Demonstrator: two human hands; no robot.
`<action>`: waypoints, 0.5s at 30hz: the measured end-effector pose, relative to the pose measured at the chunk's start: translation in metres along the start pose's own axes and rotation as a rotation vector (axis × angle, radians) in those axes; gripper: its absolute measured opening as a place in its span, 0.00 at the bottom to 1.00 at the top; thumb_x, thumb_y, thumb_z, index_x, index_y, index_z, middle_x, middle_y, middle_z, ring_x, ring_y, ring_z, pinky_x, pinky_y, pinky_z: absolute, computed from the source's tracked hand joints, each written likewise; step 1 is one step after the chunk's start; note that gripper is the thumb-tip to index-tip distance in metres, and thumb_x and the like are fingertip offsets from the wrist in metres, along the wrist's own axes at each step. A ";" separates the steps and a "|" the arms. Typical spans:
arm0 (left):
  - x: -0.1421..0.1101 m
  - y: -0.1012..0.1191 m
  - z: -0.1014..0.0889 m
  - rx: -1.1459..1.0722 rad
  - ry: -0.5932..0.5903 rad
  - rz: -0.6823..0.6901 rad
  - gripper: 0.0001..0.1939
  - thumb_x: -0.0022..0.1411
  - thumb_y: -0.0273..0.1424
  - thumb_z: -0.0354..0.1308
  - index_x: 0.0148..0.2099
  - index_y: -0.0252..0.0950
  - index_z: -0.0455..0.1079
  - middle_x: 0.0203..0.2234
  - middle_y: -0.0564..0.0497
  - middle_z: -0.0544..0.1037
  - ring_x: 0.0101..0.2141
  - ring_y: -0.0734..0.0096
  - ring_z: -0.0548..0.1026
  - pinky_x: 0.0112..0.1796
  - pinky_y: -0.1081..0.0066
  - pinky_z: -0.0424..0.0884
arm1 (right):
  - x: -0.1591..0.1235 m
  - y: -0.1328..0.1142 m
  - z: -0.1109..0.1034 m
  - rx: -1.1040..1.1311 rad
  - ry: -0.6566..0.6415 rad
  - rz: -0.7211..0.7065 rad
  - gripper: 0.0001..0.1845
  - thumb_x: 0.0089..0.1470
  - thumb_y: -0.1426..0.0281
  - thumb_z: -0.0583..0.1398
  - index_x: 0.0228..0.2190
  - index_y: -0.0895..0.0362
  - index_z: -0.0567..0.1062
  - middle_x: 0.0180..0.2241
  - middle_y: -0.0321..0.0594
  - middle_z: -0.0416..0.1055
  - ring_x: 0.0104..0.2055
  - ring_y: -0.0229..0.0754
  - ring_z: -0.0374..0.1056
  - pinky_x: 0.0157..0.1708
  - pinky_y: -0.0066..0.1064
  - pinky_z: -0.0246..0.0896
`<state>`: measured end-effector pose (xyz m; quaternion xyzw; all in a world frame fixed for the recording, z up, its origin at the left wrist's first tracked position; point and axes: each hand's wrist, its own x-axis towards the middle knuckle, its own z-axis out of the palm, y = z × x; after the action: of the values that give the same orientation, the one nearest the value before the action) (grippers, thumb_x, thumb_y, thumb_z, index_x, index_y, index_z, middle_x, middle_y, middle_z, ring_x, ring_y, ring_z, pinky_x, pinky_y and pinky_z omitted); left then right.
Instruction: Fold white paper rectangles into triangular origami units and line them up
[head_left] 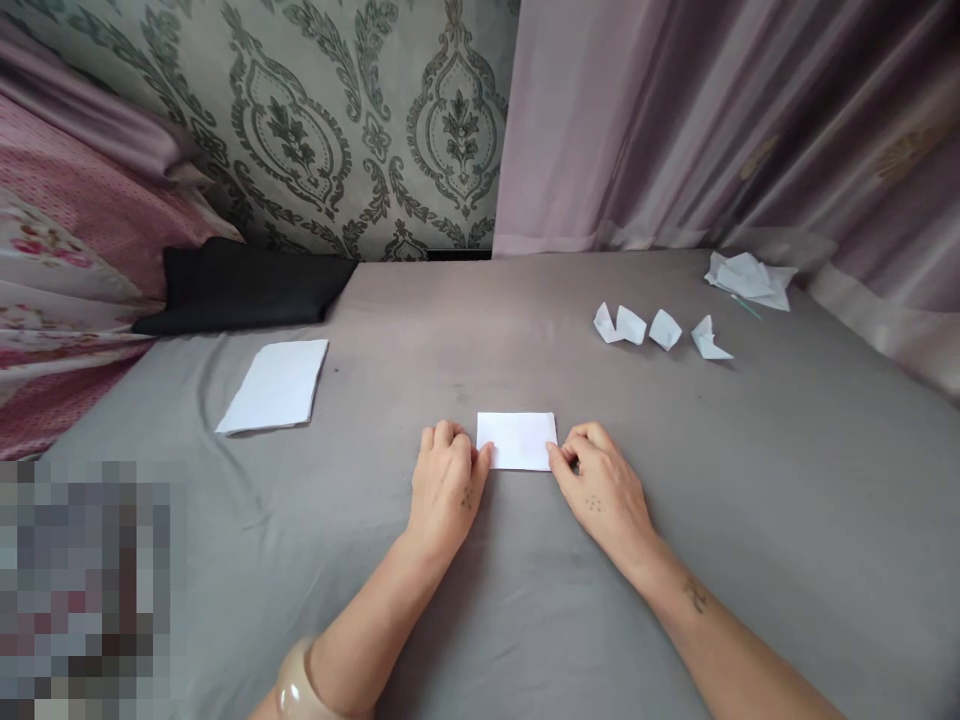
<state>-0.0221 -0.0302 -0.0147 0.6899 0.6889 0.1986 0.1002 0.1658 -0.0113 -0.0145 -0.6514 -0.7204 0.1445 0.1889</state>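
A small white rectangle of folded paper (516, 440) lies flat on the grey cloth in front of me. My left hand (450, 478) is closed at its left edge, with the thumb on the lower left corner and the other fingers curled. At the right edge, my right hand (600, 478) pinches the lower right corner between thumb and curled fingers. The fingertips under the paper's edges are partly hidden.
A stack of white paper (277, 385) lies to the left, before a folded black cloth (247, 285). Several small folded paper shapes (665, 329) stand at the back right. Beyond them are crumpled papers (750, 278) and a thin pale stick (747, 307). Curtains (637, 120) hang behind.
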 end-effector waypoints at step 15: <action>-0.002 -0.001 -0.001 0.024 0.069 0.049 0.11 0.65 0.35 0.50 0.30 0.36 0.63 0.32 0.45 0.68 0.34 0.63 0.64 0.36 0.63 0.67 | -0.002 -0.004 -0.003 -0.054 0.085 -0.118 0.11 0.59 0.67 0.54 0.42 0.57 0.69 0.44 0.44 0.66 0.37 0.42 0.67 0.33 0.33 0.61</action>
<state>-0.0230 -0.0321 -0.0144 0.7003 0.6773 0.2164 0.0635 0.1637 -0.0136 -0.0104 -0.6182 -0.7527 0.0857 0.2098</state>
